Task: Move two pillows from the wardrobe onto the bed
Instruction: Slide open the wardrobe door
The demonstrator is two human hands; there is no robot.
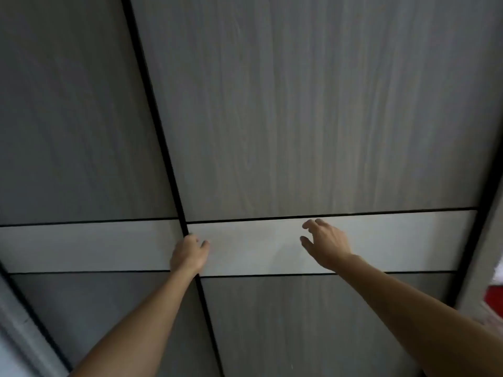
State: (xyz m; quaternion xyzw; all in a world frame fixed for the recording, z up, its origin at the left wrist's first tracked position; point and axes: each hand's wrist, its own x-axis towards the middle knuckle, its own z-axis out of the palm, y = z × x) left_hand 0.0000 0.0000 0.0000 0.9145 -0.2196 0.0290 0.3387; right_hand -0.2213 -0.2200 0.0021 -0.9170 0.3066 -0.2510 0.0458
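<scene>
The wardrobe is closed, so neither pillow can be seen; presumably both lie behind the sliding doors, and the bed is not clearly in view either. Both hands are up at the doors because, as I judge it, a door must slide aside before anything can be taken out.

The left hand (189,253) curls around the black vertical edge strip (163,148) where the left door (76,126) meets the right door (313,110). Its fingers hook over that edge at the height of the pale horizontal band (253,248), a grip suited to pulling a door sideways. The arm is stretched out nearly straight.

The right hand (325,244) hovers in front of the same pale band, fingers spread wide and loosely bent, holding nothing. I cannot tell whether its fingertips touch the panel. That forearm also reaches forward and up from the lower right.
</scene>
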